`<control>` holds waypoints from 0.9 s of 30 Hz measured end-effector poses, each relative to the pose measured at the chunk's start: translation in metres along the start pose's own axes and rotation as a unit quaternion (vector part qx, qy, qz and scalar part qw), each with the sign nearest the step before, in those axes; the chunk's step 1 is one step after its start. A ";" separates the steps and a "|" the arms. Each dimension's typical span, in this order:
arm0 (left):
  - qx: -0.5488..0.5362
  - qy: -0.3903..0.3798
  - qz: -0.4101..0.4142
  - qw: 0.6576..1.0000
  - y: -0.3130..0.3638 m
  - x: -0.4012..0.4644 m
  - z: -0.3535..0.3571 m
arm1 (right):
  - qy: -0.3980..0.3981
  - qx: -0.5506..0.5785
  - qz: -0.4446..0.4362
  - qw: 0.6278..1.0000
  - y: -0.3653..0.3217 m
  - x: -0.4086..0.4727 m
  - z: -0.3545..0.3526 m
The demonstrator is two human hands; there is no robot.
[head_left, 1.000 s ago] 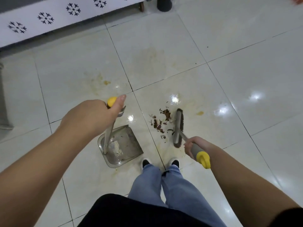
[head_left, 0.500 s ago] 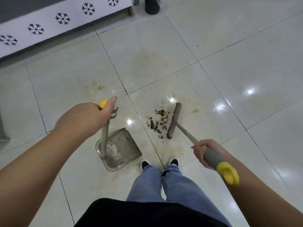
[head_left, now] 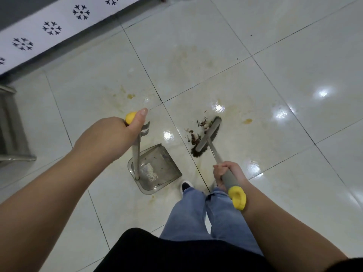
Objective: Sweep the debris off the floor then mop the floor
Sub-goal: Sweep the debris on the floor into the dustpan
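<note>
A white snowflake-patterned panel (head_left: pixel 52 28) borders a metal rack (head_left: pixel 11 134).

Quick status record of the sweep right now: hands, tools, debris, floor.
left hand: grips the dustpan handle near its yellow top
right hand: grips the broom handle
dustpan: on the floor, mouth towards the debris
broom head: on the floor, right of the pile
debris: between broom head and dustpan, not yet in the pan
floor: yellowish stains, unmopped
</note>
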State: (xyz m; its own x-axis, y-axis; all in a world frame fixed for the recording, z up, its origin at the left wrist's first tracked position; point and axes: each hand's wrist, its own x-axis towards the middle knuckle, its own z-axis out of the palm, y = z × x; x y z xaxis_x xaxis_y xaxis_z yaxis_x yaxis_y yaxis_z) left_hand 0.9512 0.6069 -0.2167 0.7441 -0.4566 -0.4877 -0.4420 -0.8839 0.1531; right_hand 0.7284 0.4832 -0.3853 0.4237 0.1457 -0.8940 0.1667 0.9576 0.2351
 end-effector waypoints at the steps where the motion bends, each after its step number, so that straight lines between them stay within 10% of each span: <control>1: -0.002 -0.003 -0.001 1.000 0.000 0.000 -0.001 | 0.000 -0.001 -0.002 1.000 -0.002 -0.001 0.003; 12: 0.031 0.019 0.032 0.999 -0.023 0.023 -0.033 | 0.119 -0.204 -0.005 0.972 -0.040 -0.080 -0.013; 19: 0.015 0.002 0.065 0.998 0.004 0.036 -0.023 | 0.217 -0.485 -0.119 0.839 -0.067 -0.035 0.020; 27: 0.013 0.015 0.013 1.000 0.031 0.062 -0.025 | 0.237 -0.581 -0.063 0.776 -0.084 0.031 0.044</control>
State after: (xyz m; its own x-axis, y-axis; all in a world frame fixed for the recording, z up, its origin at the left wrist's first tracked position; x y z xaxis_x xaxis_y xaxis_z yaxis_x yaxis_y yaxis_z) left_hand 0.9964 0.5485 -0.2206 0.7471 -0.4822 -0.4576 -0.4735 -0.8691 0.1428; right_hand 0.7670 0.3963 -0.4163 0.0485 -0.1551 -0.9867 -0.8522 0.5089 -0.1219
